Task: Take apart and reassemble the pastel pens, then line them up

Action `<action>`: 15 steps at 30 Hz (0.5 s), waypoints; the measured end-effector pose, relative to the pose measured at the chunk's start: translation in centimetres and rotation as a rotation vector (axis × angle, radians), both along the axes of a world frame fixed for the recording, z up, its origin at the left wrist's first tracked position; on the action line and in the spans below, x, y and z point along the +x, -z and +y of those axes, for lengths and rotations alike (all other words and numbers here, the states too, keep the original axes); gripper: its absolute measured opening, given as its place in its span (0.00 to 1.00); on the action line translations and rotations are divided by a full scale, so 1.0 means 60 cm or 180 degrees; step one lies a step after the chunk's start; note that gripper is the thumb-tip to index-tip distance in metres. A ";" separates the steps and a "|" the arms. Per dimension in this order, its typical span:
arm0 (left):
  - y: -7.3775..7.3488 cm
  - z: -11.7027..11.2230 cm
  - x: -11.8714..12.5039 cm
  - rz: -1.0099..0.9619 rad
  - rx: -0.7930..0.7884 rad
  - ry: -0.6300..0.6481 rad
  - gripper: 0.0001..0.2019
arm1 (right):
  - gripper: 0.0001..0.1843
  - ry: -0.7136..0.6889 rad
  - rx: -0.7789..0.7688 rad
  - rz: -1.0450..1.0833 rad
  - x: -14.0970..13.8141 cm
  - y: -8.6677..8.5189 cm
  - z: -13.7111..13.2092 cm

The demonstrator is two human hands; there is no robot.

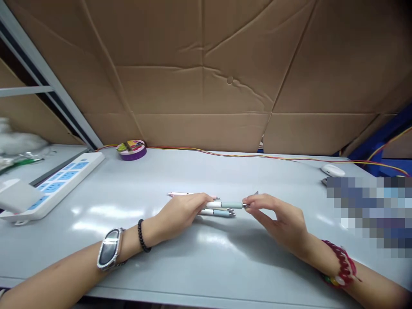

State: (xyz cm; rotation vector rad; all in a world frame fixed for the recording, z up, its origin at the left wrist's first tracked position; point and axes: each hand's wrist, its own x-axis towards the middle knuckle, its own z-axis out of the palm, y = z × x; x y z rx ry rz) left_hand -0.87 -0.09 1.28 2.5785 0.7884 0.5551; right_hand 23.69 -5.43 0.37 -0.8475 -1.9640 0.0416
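– Two hands, one slim white-and-pale-green pen (pixel 231 205). Grip status?

– Both closed on it. Left hand (pixel 178 216) has the white end; contact under the fingers is hidden. Right hand (pixel 286 221) pinches the metal-tipped end between thumb and index.

– Where's the pen?

– Level between the hands, mid-desk. Can't tell if it clears the pens below.

– Which are?

– Slim white-and-light-blue pen (pixel 222 213) just on the near side, another metal tip (pixel 231 210) beside it, body mostly hidden. Slim pink-and-white pen (pixel 175 194) lies behind the left hand.

– Progress?

– My read: partway. One pen is in hand, nose end being worked; looks whole, though the fingers cover that end. Others lie unheld.

– Further out?

– Glossy grey desk (pixel 273 274). Long white power strip with blue sockets (pixel 69 176) on the left, round purple-sided disc (pixel 132 156) at the back, smooth white oval object (pixel 333 170) back right. All well apart from the hands.
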 end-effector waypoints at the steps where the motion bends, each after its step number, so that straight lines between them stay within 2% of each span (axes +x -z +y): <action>1: -0.001 -0.002 0.001 -0.0029 0.0022 -0.0005 0.15 | 0.12 -0.0023 0.0008 -0.0004 0.001 0.001 0.000; 7: -0.002 -0.003 0.002 -0.0148 0.0438 0.0027 0.12 | 0.17 -0.0097 0.0050 -0.0005 0.004 0.005 0.003; 15: 0.004 -0.001 0.000 -0.0246 0.1269 0.0046 0.09 | 0.16 -0.0177 -0.0178 -0.0049 -0.002 0.004 0.004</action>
